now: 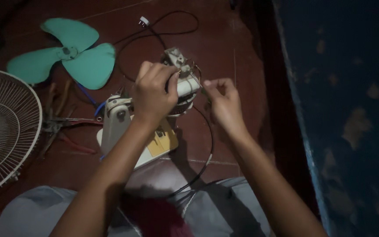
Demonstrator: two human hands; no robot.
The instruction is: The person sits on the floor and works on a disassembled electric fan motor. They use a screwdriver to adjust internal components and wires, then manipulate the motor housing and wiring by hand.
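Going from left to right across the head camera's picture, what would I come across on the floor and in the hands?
Wire fan guard → green fan blade → pliers → fan base → left hand, gripping the fan motor → right hand, pinched at the motor's side → dark blue wall.

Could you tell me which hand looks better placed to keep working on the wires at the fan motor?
Probably the right hand: its fingertips pinch right beside the motor, while the left hand is wrapped around the housing, steadying it.
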